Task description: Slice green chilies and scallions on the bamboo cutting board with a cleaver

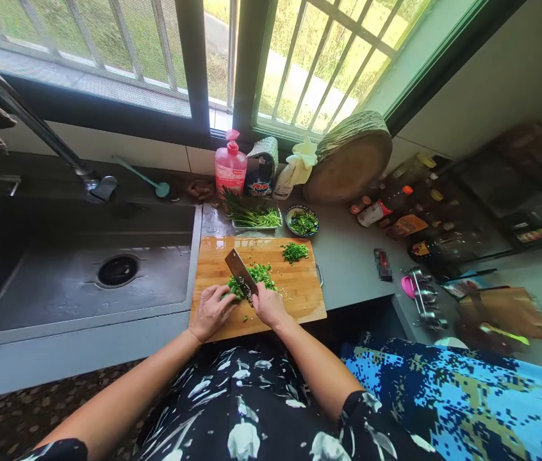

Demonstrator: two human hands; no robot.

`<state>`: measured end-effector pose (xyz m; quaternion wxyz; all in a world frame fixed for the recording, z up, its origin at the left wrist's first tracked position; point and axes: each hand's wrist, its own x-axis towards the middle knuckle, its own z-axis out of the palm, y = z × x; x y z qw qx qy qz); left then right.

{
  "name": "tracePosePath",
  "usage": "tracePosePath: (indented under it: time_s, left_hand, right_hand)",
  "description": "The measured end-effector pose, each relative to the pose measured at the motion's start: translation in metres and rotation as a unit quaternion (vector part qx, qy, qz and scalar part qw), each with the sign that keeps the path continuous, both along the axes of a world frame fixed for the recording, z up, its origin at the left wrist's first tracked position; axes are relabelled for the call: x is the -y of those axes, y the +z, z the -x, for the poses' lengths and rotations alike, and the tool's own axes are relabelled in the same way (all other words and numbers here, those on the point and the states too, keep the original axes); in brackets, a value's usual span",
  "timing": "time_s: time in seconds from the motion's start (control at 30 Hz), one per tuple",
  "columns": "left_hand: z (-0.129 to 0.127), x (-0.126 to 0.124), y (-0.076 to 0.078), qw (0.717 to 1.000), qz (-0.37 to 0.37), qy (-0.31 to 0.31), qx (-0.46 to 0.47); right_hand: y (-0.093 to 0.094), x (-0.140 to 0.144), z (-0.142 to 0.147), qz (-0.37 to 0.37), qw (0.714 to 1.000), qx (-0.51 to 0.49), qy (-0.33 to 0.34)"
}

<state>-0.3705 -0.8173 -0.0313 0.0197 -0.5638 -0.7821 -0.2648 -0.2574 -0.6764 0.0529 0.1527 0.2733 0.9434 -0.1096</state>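
Observation:
My right hand [270, 305] grips a cleaver [238, 264] near its handle; the handle itself is hidden in the fist. Bits of green stick to the blade, which stands in a pile of chopped greens [265, 276] on a wooden cutting board [302, 291]. Left of the blade, my left hand [213, 310] has its fingers bent and pressed on the greens. A smaller heap of finely cut greens [295, 253] lies at the board's far right corner. Behind the board, long uncut green stalks [254, 215] rest in a clear tray, beside a patterned bowl [318, 224] holding more greens.
A steel sink [54, 282] with a faucet [100, 187] is on the left. A pink pump bottle [230, 168], other bottles and a thick round chopping block [348, 160] line the window wall. Sauce bottles [374, 212] and measuring spoons [425, 298] stand at right, near blue patterned cloth [468, 390].

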Motion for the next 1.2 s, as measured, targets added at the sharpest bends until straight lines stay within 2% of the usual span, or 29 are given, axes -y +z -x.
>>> tracePosePath:
  time_s: [0.07, 0.13, 0.27, 0.37, 0.5, 0.63, 0.7, 0.8, 0.87, 0.93, 1.03, 1.2]
  left_hand:
    - [-0.015, -0.003, 0.010, 0.997, 0.061, -0.041, -0.010]
    - [-0.030, -0.008, 0.013, 0.990, 0.119, -0.079, -0.014]
    - [-0.052, -0.019, 0.006, 0.978, 0.187, -0.089, -0.026]
    - [-0.056, -0.027, 0.001, 0.972, 0.206, -0.106, -0.033]
    - [-0.040, -0.044, 0.008, 0.984, 0.153, -0.092, -0.031]
    - [-0.006, -0.057, 0.011, 0.997, 0.061, -0.054, 0.004]
    - [0.013, -0.050, 0.007, 0.999, 0.012, -0.038, 0.026]
    - [0.032, -0.026, 0.001, 0.997, -0.045, 0.012, 0.058]
    - [0.036, -0.011, -0.001, 0.996, -0.055, 0.024, 0.068]
    - [0.034, -0.001, 0.000, 0.997, -0.046, 0.010, 0.064]
    - [0.027, 0.001, -0.002, 0.998, -0.024, -0.026, 0.044]
    - [0.023, 0.001, -0.016, 0.997, -0.026, -0.064, 0.015]
  right_hand:
    - [0.004, -0.004, -0.002, 0.001, 1.000, 0.002, -0.004]
    - [0.007, -0.008, -0.004, 0.000, 1.000, 0.002, -0.010]
    - [0.010, -0.012, -0.007, -0.002, 0.999, -0.019, -0.027]
    - [0.013, -0.017, -0.012, -0.006, 0.998, -0.045, -0.052]
    - [0.020, -0.029, -0.021, -0.015, 0.992, -0.079, -0.092]
    - [0.025, -0.041, -0.030, -0.024, 0.988, -0.077, -0.129]
    - [0.023, -0.041, -0.033, -0.018, 0.989, -0.062, -0.136]
    - [0.017, -0.033, -0.035, 0.011, 0.991, -0.035, -0.129]
    - [0.014, -0.022, -0.034, 0.026, 0.994, -0.033, -0.104]
    - [0.012, -0.010, -0.031, 0.027, 0.996, -0.043, -0.067]
    - [0.011, 0.006, -0.024, 0.026, 0.998, -0.040, -0.028]
    - [0.004, 0.022, -0.013, 0.021, 0.999, -0.028, -0.012]
